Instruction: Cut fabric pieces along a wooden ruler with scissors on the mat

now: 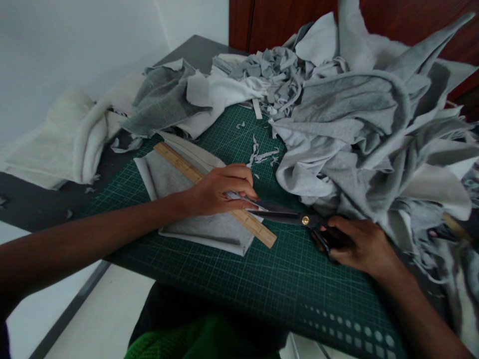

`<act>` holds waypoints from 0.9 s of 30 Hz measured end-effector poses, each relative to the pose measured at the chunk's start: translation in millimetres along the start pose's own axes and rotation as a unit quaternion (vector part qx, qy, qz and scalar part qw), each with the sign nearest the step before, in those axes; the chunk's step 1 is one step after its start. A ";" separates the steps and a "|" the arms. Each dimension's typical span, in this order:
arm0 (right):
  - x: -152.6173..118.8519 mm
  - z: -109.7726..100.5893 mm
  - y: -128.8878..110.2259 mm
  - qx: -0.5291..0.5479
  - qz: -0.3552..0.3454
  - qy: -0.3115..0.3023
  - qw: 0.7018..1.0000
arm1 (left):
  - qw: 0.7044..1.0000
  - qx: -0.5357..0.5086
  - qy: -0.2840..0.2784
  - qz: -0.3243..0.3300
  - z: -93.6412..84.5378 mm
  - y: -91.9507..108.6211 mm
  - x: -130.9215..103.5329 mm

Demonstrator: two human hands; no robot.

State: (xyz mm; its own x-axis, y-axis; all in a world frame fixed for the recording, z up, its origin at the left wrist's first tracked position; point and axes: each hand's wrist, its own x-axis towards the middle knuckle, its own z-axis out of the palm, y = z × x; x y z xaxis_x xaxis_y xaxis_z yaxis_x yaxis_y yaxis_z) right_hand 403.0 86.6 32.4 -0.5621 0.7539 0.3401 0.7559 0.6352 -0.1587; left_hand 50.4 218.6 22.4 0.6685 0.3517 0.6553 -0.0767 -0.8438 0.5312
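Observation:
My right hand (361, 244) is wrapped round the handles of a large pair of black scissors (279, 213) with a brass pivot. The blades point left, and their tips reach the fingers of my left hand (224, 189). That hand is closed in a pinch on the edge of a grey fabric piece (205, 232), at the blade tips. Lying slantwise across the fabric is a wooden ruler (262, 232), passing under my left hand. The fabric's far edge is folded up, and its middle is partly hidden by my hand and forearm.
A green cutting mat (284, 269) covers the table's front. Thin fabric scraps (262, 154) lie behind my hands. A big heap of grey fabric (344, 119) rises at the right and back. Cream fabric (67, 134) and a dark grey piece (164, 97) lie at the left.

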 end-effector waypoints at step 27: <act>-3.4 2.2 -2.4 0.050 0.030 0.011 0.998 | 1.000 -0.003 -0.015 -0.001 0.2 -2.0 -2.4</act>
State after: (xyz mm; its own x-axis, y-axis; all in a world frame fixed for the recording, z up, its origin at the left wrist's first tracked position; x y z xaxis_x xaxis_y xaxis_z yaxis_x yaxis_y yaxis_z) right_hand 402.3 82.9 29.7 -0.5086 0.7880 0.3470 0.7503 0.6033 -0.2703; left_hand 49.1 219.3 19.7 0.6902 0.3405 0.6386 -0.0797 -0.8413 0.5347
